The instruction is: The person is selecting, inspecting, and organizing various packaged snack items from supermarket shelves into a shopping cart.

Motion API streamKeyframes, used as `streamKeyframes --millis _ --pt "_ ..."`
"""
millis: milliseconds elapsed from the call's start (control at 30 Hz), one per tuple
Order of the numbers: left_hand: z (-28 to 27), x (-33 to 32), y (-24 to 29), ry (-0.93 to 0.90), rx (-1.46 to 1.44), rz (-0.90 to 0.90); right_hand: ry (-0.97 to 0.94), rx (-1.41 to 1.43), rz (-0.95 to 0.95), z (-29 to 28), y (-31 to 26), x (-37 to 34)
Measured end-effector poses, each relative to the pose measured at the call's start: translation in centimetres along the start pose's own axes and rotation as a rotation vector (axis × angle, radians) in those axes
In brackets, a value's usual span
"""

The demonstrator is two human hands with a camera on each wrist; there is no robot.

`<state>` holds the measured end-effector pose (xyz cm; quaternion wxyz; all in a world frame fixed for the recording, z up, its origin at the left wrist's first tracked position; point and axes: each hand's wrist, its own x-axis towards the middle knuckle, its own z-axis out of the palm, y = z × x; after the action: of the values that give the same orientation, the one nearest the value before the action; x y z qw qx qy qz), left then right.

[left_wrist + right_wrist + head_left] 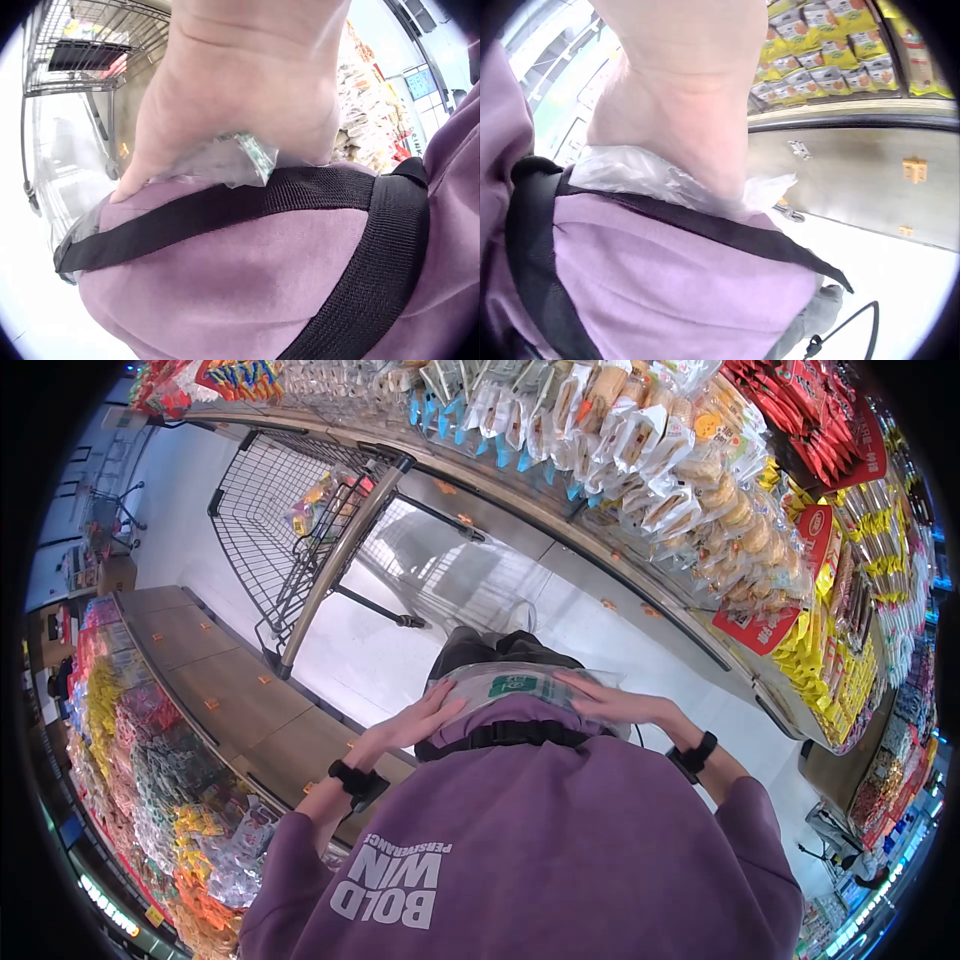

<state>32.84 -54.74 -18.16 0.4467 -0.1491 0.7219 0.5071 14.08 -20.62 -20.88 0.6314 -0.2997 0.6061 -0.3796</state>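
Note:
A clear plastic bag point(530, 682) with a green printed label lies across the person's waist, just beyond a black belt point(510, 734). Flat on its left end rests the left hand point(428, 714), fingers extended. The right hand point(622, 702) presses the other end, its fingers reaching inward over the plastic. In the left wrist view, a crumpled piece of the bag point(251, 161) with green print shows under the left hand point(232, 97). Whitish film of the bag point(641, 174) bunches beneath the right hand point(675, 127) in the right wrist view; that hand's fingers are hidden there.
A wire shopping cart point(270, 530) stands ahead to the left, with colourful packages point(325, 500) in it. Shelves of bagged snacks point(640, 450) run along the right. Another display of packaged sweets point(150, 760) lines the left, behind a brown ledge point(230, 680).

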Motion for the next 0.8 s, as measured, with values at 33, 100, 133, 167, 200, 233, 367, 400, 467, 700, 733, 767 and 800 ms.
streamKeyframes --millis 33,100,133,167,200,233,367,400,467,700,733,767,800 --pt "0.0 -0.1 -0.4 0.013 -0.034 -0.010 0.006 -0.024 -0.041 -0.2 0.2 -1.5" --pt "-0.5 -0.1 -0.4 0.001 0.129 -0.013 0.045 -0.032 -0.037 -0.3 -1.0 -2.9" --pt "-0.8 0.2 -0.3 -0.004 0.210 -0.012 0.077 -0.021 0.007 -0.6 -2.3 -3.5" --pt "-1.3 0.1 1.5 -0.001 0.220 0.084 0.111 -0.011 0.052 -0.6 -3.0 -3.8" --pt "-2.0 0.2 3.6 0.007 0.231 0.182 0.161 -0.031 0.079 -1.1 -3.2 -3.5" --pt "-2.6 0.2 6.2 0.015 0.245 0.280 0.211 -0.051 0.104 -1.9 -3.7 -2.8" --pt "-4.7 1.9 13.8 0.020 0.254 0.355 0.426 -0.210 -0.057 -6.0 -10.7 0.6" --pt "-5.8 3.4 14.1 0.021 0.276 0.318 0.485 -0.235 -0.142 -7.0 -14.1 0.7" --pt "-7.2 3.6 15.3 0.129 0.180 0.355 0.627 -0.255 -0.453 -8.7 -19.4 0.6" --pt "-12.9 -1.6 17.5 0.230 -0.844 0.600 1.075 -0.205 -1.010 -8.9 -25.3 -0.2" --pt "-13.1 -2.0 18.1 0.211 -0.932 0.658 1.108 -0.086 -1.035 -8.3 -24.7 0.9" --pt "-13.2 -1.9 18.2 0.129 -0.963 0.729 1.081 0.025 -0.894 -7.2 -24.3 1.9" --pt "-12.9 -1.6 18.6 0.211 -0.982 0.714 1.010 0.126 -0.803 -6.8 -23.4 3.1"
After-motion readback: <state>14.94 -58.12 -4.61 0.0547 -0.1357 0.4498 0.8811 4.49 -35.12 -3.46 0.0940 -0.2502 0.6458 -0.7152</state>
